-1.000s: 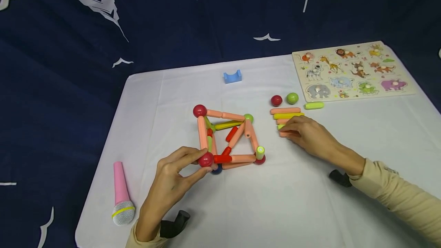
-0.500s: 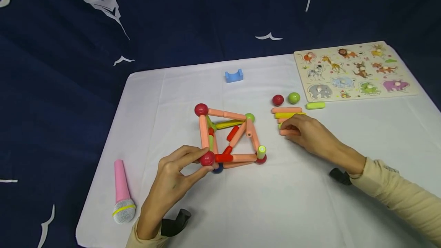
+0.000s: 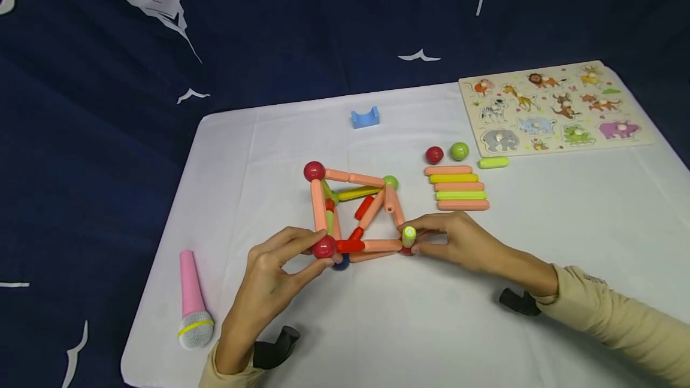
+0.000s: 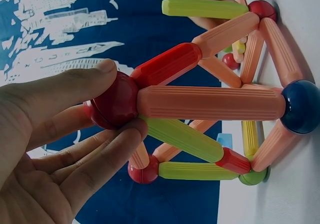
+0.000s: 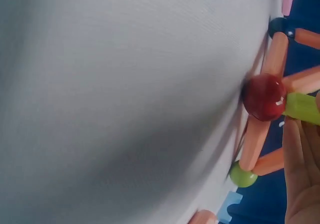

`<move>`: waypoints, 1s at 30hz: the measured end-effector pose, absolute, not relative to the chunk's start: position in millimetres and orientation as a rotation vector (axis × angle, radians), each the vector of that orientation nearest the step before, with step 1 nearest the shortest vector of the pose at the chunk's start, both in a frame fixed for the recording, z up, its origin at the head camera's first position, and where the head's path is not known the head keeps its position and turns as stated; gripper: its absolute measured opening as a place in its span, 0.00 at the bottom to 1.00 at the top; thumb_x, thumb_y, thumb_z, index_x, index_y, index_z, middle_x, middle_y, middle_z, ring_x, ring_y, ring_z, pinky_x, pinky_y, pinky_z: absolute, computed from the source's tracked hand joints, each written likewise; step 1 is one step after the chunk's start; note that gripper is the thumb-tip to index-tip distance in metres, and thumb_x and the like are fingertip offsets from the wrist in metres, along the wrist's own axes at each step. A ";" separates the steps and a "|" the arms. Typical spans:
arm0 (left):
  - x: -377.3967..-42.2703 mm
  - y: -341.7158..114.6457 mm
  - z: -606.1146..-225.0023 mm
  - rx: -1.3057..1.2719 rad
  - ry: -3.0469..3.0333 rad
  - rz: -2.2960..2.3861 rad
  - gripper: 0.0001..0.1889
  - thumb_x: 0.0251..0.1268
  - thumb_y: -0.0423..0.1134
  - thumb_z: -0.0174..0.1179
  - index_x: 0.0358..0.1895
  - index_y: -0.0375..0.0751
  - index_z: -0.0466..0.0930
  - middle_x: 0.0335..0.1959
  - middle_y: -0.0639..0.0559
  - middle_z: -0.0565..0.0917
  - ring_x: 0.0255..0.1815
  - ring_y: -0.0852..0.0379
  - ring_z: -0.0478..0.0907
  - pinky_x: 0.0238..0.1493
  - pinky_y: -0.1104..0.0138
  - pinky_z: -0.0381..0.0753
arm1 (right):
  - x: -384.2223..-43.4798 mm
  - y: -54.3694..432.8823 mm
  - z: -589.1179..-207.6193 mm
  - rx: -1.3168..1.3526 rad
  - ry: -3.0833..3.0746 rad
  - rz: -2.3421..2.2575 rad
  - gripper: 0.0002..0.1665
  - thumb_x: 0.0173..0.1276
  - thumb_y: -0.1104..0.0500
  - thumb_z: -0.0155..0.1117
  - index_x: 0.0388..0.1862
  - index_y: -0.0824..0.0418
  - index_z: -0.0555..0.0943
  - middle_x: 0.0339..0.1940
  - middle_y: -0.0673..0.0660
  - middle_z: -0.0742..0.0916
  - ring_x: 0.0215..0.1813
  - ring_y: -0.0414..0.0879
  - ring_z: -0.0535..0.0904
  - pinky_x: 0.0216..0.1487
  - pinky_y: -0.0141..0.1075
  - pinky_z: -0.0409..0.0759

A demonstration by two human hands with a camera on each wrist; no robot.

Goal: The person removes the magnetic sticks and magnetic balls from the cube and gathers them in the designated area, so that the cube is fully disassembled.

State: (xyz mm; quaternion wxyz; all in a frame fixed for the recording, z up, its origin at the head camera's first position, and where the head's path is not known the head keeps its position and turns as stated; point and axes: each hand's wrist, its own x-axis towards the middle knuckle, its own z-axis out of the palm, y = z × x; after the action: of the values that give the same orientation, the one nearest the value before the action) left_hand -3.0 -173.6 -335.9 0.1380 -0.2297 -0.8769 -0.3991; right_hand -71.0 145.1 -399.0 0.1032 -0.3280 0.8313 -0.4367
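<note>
A frame of magnetic rods and balls stands on the white tabletop. My left hand pinches a red ball at its raised near-left corner, between thumb and fingers. From that ball a peach rod runs down to a dark blue ball on the table. At the near-right corner, my right hand has thumb and fingers around a light green rod, which stands up from a lower red ball. In the right wrist view only part of that hand shows, at the right edge.
Right of the frame lies a row of several loose rods, with a loose red ball, a green ball and a short green rod. An animal puzzle board, a blue block and a pink toy microphone also lie there.
My right hand has left the row of loose rods and moved left and nearer, onto the upright green rod. The left hand keeps its hold on the red ball.
</note>
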 end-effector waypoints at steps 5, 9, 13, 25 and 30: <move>-2.0 -173.8 -336.8 -0.678 -2.526 -1.165 0.25 0.41 0.28 0.79 0.49 0.37 0.87 0.38 0.55 0.85 0.38 0.62 0.83 0.39 0.72 0.84 | -69.8 142.5 -403.4 -0.933 2.431 -1.298 0.19 0.59 0.67 0.74 0.50 0.59 0.85 0.43 0.44 0.88 0.45 0.37 0.84 0.46 0.35 0.84; -1.0 -174.2 -336.1 -0.672 -2.524 -1.164 0.25 0.41 0.28 0.79 0.49 0.38 0.87 0.38 0.56 0.85 0.38 0.62 0.83 0.39 0.73 0.84 | -70.8 142.2 -405.0 -0.933 2.382 -1.330 0.20 0.61 0.67 0.73 0.52 0.59 0.84 0.45 0.45 0.88 0.47 0.39 0.85 0.48 0.35 0.84; -0.9 -174.1 -335.7 -0.677 -2.513 -1.183 0.24 0.42 0.28 0.79 0.48 0.38 0.87 0.38 0.57 0.85 0.38 0.62 0.83 0.39 0.73 0.84 | -70.8 141.5 -405.0 -0.951 2.371 -1.351 0.20 0.61 0.67 0.72 0.53 0.59 0.83 0.45 0.43 0.87 0.48 0.39 0.84 0.50 0.38 0.84; -1.7 -173.8 -335.0 -0.667 -2.528 -1.180 0.23 0.43 0.30 0.79 0.48 0.39 0.87 0.39 0.57 0.85 0.39 0.62 0.83 0.38 0.69 0.85 | -70.8 143.2 -407.5 -0.983 2.341 -1.409 0.14 0.68 0.67 0.65 0.51 0.58 0.80 0.48 0.48 0.85 0.52 0.42 0.83 0.53 0.36 0.82; -2.7 -172.9 -335.0 -0.657 -2.542 -1.171 0.23 0.43 0.30 0.79 0.48 0.40 0.88 0.39 0.57 0.85 0.39 0.63 0.84 0.41 0.72 0.84 | -70.9 145.0 -409.2 -0.939 2.364 -1.381 0.14 0.69 0.69 0.62 0.51 0.57 0.78 0.50 0.49 0.85 0.56 0.44 0.81 0.57 0.43 0.80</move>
State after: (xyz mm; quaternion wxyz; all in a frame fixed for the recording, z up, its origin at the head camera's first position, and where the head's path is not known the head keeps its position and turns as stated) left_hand -2.7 -172.9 -335.0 0.1330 -0.2265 -0.8763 -0.4038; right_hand -70.9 145.0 -409.2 0.1232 -0.3219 0.8106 -0.4735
